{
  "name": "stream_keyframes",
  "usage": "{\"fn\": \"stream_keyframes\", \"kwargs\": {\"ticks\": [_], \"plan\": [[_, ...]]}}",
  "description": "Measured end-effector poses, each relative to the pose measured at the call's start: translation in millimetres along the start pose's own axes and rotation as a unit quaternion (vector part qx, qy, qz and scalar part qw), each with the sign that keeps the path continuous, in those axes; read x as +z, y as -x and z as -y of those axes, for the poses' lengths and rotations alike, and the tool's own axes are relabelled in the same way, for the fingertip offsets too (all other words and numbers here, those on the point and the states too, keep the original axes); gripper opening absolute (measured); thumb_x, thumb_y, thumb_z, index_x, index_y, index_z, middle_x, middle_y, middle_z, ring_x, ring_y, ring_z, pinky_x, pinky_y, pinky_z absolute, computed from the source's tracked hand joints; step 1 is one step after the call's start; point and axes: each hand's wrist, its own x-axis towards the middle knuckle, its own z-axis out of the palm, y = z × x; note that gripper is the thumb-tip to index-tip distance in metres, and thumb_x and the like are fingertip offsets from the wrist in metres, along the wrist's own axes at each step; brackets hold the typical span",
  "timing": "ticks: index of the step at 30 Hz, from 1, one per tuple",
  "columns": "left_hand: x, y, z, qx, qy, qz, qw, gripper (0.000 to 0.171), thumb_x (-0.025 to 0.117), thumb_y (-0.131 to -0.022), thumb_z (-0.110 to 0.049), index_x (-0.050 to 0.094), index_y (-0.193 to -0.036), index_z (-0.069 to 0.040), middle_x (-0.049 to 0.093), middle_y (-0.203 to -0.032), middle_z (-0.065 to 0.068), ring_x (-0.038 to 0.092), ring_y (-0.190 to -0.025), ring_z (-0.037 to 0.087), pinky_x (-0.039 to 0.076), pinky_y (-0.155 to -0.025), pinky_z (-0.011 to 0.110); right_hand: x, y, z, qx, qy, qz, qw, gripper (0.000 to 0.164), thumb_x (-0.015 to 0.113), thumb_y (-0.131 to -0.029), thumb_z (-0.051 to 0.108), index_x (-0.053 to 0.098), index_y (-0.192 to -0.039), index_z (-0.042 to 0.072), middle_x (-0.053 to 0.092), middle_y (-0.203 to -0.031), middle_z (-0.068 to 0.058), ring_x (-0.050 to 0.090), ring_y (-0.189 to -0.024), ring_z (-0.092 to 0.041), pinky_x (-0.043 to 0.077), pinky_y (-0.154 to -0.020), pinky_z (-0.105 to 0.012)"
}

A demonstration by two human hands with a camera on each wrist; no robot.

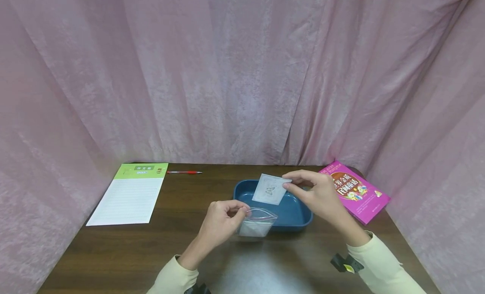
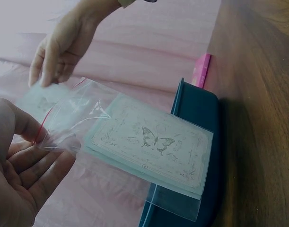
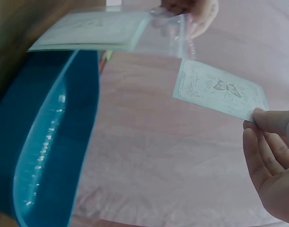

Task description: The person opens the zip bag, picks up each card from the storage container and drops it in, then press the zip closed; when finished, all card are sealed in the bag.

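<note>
A clear zip bag (image 2: 94, 106) hangs from my left hand (image 1: 222, 221), its edge pinched between thumb and fingers near the zip. Inside it lies a stack of pale cards, the front one printed with a butterfly (image 2: 157, 140). The bag's mouth gapes a little in the head view. Between thumb and forefinger, my right hand (image 1: 316, 193) pinches one pale butterfly card (image 1: 270, 189) by its edge. That card is outside the bag, held above a blue tray (image 1: 308, 218). The bag hangs over the tray's near left side.
A lined writing pad (image 1: 125, 201) with a green top lies on the left of the brown table (image 1: 159, 252), a red pen (image 1: 184, 172) beside it. At the right lies a pink book (image 1: 369, 201). Pink curtains (image 1: 242, 75) stand behind and at both sides.
</note>
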Motion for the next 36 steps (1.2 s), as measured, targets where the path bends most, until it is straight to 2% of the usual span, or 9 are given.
{"fn": "stream_keyframes", "kwargs": {"ticks": [4, 10, 17, 25, 36], "plan": [[-0.2, 0.1, -0.9, -0.001, 0.002, 0.004, 1.0, 0.015, 0.065, -0.096, -0.008, 0.079, -0.095, -0.01, 0.079, -0.087, 0.003, 0.073, -0.075, 0.01, 0.056, -0.065, 0.024, -4.4, 1.5, 9.7, -0.022, -0.003, -0.015, 1.0, 0.029, 0.086, -0.078, 0.002, 0.08, -0.104, 0.013, 0.079, -0.093, 0.002, 0.072, -0.077, -0.008, 0.059, -0.073, -0.023], [0.3, -0.2, -1.6, 0.003, 0.002, 0.0, 1.0, 0.016, 0.064, -0.095, -0.006, 0.079, -0.094, -0.009, 0.079, -0.085, 0.001, 0.072, -0.074, 0.008, 0.056, -0.064, 0.024, -8.2, 5.1, 21.1, -0.041, -0.023, -0.025, 0.999, 0.03, 0.085, -0.076, -0.003, 0.079, -0.103, 0.01, 0.079, -0.093, 0.0, 0.072, -0.077, -0.007, 0.057, -0.073, -0.019], [0.8, -0.6, -3.1, 0.004, -0.005, -0.007, 1.0, 0.014, 0.066, -0.095, -0.007, 0.08, -0.093, -0.01, 0.078, -0.083, -0.004, 0.071, -0.073, 0.005, 0.056, -0.064, 0.024, -7.9, 11.2, 24.9, -0.03, -0.025, -0.016, 0.999, 0.026, 0.085, -0.078, -0.002, 0.079, -0.099, 0.012, 0.079, -0.09, 0.003, 0.072, -0.077, -0.004, 0.058, -0.07, -0.021], [0.1, -0.4, -4.8, 0.0, -0.004, -0.001, 1.0, 0.014, 0.065, -0.095, -0.008, 0.08, -0.095, -0.009, 0.078, -0.085, -0.003, 0.07, -0.072, 0.005, 0.055, -0.062, 0.024, -5.2, 15.8, 23.4, -0.021, -0.039, -0.012, 0.999, 0.025, 0.085, -0.079, -0.002, 0.078, -0.099, 0.013, 0.078, -0.089, 0.004, 0.073, -0.078, -0.005, 0.058, -0.073, -0.021], [-0.1, 0.3, -5.5, 0.001, -0.008, 0.0, 1.0, 0.016, 0.064, -0.094, -0.006, 0.079, -0.097, -0.008, 0.079, -0.086, 0.002, 0.069, -0.072, 0.005, 0.052, -0.058, 0.023, -1.4, 24.0, 21.3, -0.014, -0.024, 0.002, 1.0, 0.025, 0.085, -0.08, 0.002, 0.078, -0.1, 0.017, 0.077, -0.092, 0.006, 0.07, -0.078, -0.007, 0.057, -0.075, -0.019]]}}
